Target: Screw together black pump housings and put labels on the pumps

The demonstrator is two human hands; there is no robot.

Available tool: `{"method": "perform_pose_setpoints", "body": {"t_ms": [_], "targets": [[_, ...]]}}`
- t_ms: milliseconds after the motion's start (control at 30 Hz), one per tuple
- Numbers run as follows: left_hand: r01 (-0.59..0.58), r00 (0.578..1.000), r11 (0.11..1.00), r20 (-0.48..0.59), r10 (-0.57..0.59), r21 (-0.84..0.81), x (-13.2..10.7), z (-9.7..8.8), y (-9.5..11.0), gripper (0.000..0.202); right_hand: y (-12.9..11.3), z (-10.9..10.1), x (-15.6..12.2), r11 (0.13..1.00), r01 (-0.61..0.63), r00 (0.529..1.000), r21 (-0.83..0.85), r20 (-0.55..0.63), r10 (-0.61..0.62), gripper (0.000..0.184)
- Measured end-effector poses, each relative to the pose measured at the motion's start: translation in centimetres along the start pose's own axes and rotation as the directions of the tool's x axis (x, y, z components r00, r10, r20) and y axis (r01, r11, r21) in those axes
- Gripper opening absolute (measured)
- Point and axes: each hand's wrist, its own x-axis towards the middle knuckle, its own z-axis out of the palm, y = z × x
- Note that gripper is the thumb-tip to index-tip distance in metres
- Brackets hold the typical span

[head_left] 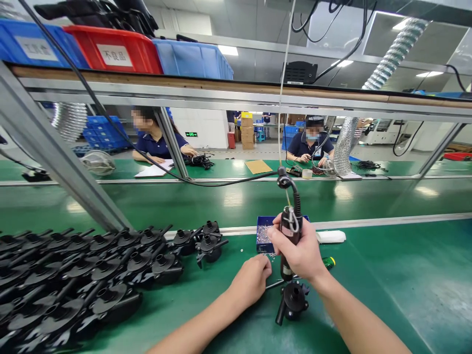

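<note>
My right hand [304,250] is wrapped round a black electric screwdriver [286,263], held upright with its cord leaving from the top. Just below the tool's lower end, a black pump housing [295,297] with a side spout lies on the green bench; whether they touch I cannot tell. My left hand [251,279] rests on the bench to the left, fingers curled together, and anything in them is hidden. Behind both hands stands a blue box [259,245] of small screws, with a few loose ones in front. A hand screwdriver with a green and yellow handle [329,263] lies partly behind my right hand.
Rows of black pump housings [99,268] fill the bench's left side. A white rolled item [332,237] lies right of the box. A metal post [84,177] slants up on the left. Bins [114,51] stand on the shelf overhead. Two people sit across the bench.
</note>
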Motion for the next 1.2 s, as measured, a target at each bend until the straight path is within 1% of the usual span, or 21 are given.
{"method": "perform_pose_setpoints", "body": {"t_ms": [67,133,200,233,300,367,433,533,633,733,800,900,967,1033,1100,1200], "targets": [[0.076,0.996,0.992,0.059,-0.07,-0.103,-0.3,0.1,0.6,0.012,-0.7,-0.2,-0.1,0.999,-0.006,1.0,0.051,0.013,0.006,0.033],[0.201,0.969,0.959,0.186,-0.164,-0.202,-0.5,0.2,1.2,0.007,-1.1,-0.3,-0.2,0.997,-0.029,0.999,0.074,0.037,0.027,0.034],[0.338,0.915,0.902,0.32,-0.247,-0.269,-0.7,0.1,1.5,0.006,-1.1,-0.2,-0.4,0.996,-0.053,0.997,0.078,0.054,0.049,0.035],[0.393,0.885,0.872,0.377,-0.272,-0.292,-0.7,0.1,1.7,0.009,-1.0,-0.2,-0.5,0.995,-0.065,0.996,0.077,0.062,0.06,0.036],[0.463,0.838,0.821,0.466,-0.283,-0.334,-0.8,0.3,1.8,0.019,-0.8,0.0,-0.5,0.994,-0.085,0.994,0.072,0.076,0.079,0.037],[0.503,0.804,0.78,0.532,-0.265,-0.373,-0.9,0.5,2.0,0.03,-0.7,0.2,-0.6,0.993,-0.104,0.991,0.063,0.086,0.098,0.038],[0.533,0.781,0.743,0.573,-0.247,-0.406,-0.9,0.8,2.2,0.037,-0.8,0.3,-0.6,0.992,-0.112,0.99,0.058,0.091,0.106,0.037],[0.563,0.769,0.693,0.592,-0.24,-0.451,-0.9,0.7,2.4,0.042,-0.9,0.3,-0.5,0.993,-0.107,0.991,0.057,0.091,0.102,0.037],[0.595,0.746,0.649,0.627,-0.225,-0.474,-0.9,-0.4,2.5,0.049,-1.0,0.4,-0.5,0.992,-0.106,0.991,0.065,0.089,0.1,0.037],[0.618,0.723,0.613,0.663,-0.195,-0.492,-1.1,-1.6,2.7,0.07,-1.1,0.4,-0.5,0.992,-0.105,0.991,0.069,0.085,0.099,0.036],[0.614,0.722,0.607,0.67,-0.174,-0.505,-1.5,-1.9,3.0,0.079,-1.1,0.5,-0.5,0.992,-0.104,0.992,0.067,0.083,0.098,0.035],[0.593,0.746,0.609,0.645,-0.17,-0.526,-2.0,-1.2,3.4,0.084,-1.0,0.4,-0.6,0.992,-0.106,0.991,0.067,0.083,0.101,0.036],[0.583,0.769,0.603,0.61,-0.191,-0.545,-2.2,-0.4,3.6,0.085,-0.9,0.3,-0.7,0.992,-0.109,0.991,0.063,0.082,0.104,0.036],[0.577,0.784,0.6,0.583,-0.215,-0.554,-2.2,0.0,3.8,0.086,-0.8,0.3,-0.7,0.992,-0.108,0.991,0.058,0.079,0.104,0.037],[0.572,0.795,0.606,0.555,-0.246,-0.552,-2.1,0.0,3.8,0.087,-0.9,0.3,-0.7,0.993,-0.099,0.992,0.056,0.078,0.095,0.037],[0.575,0.807,0.611,0.502,-0.312,-0.544,-1.8,-0.6,3.7,0.091,-1.0,0.4,-0.7,0.995,-0.085,0.994,0.059,0.069,0.081,0.035]]}}
